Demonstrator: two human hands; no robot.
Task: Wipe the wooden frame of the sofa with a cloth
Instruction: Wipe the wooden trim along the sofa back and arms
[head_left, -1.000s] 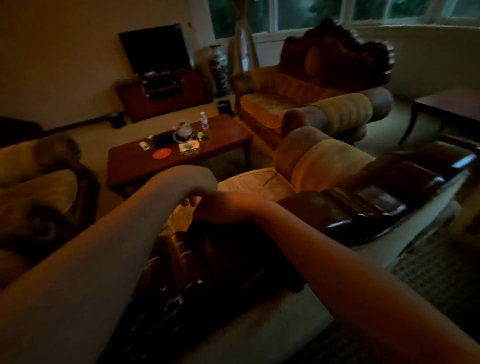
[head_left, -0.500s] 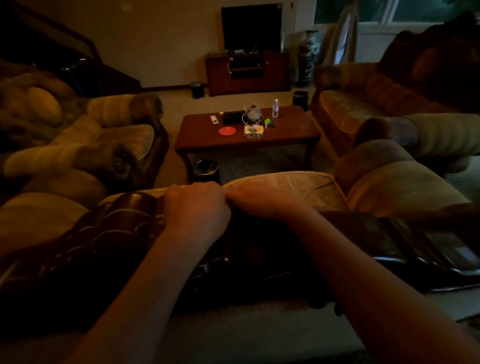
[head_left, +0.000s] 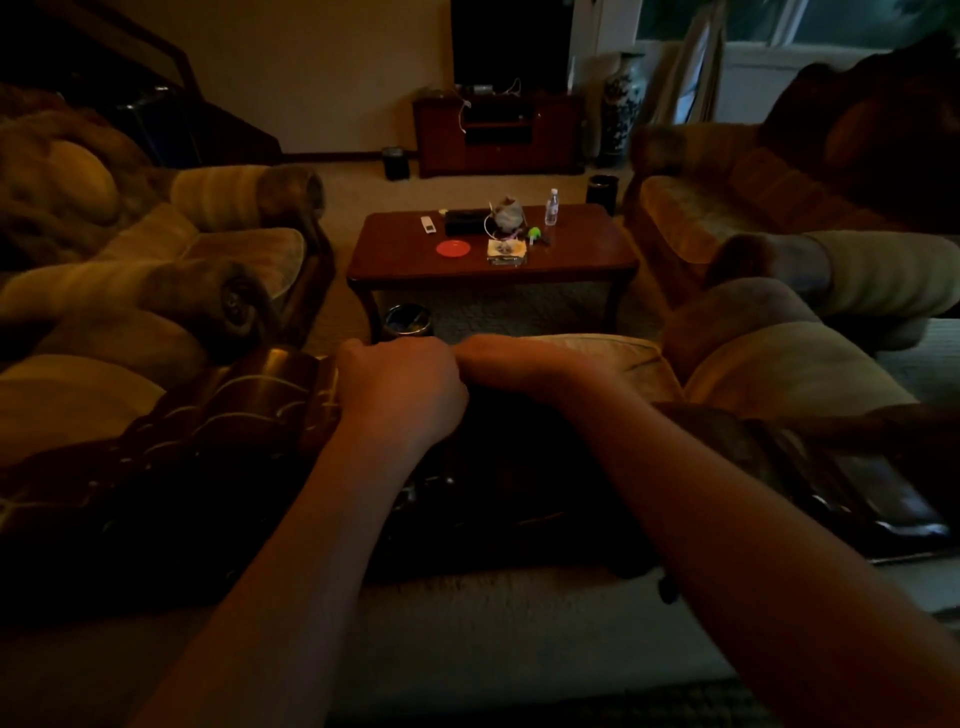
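Head view: our left hand (head_left: 400, 395) and right hand (head_left: 511, 364) touch, fingers curled over the carved wooden frame (head_left: 234, 415) directly beneath them; we cannot make out a cloth in the dark.

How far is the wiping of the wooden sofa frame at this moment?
Done: I cannot tell; the dim light shows no clean or dusty patches on the carved wooden frame. In hand: the left hand and right hand lie together on the middle of the frame's top edge; the cloth is not clearly visible beneath them. Left: probably the glossy stretch of frame to the right, if untouched.
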